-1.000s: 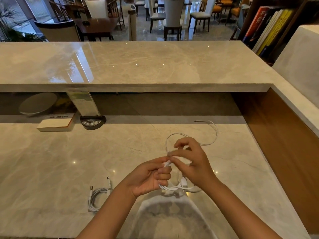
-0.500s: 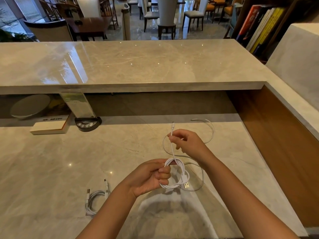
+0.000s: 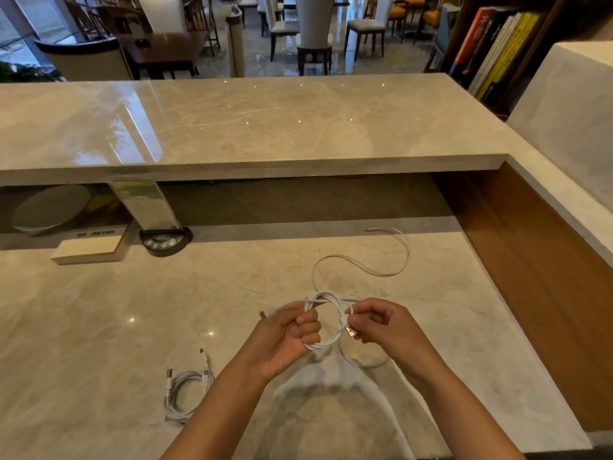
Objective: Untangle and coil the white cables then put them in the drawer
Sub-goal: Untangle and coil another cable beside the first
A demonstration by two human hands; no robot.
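A white cable [image 3: 326,322] hangs in a small coil between both hands, above the marble desk [image 3: 99,310]. The left hand [image 3: 287,333] is clenched around the coil's left side; the right hand [image 3: 381,327] pinches its right side, where the USB plug [image 3: 351,333] sticks out. The uncoiled length [image 3: 365,267] trails on the desk beyond the right hand. A second coiled cable [image 3: 185,386] lies below and left of the left hand

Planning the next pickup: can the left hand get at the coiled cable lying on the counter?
Probably yes: the coiled cable lies in the open beside the left forearm, nothing over it. But the left hand first has to release the coil it holds.
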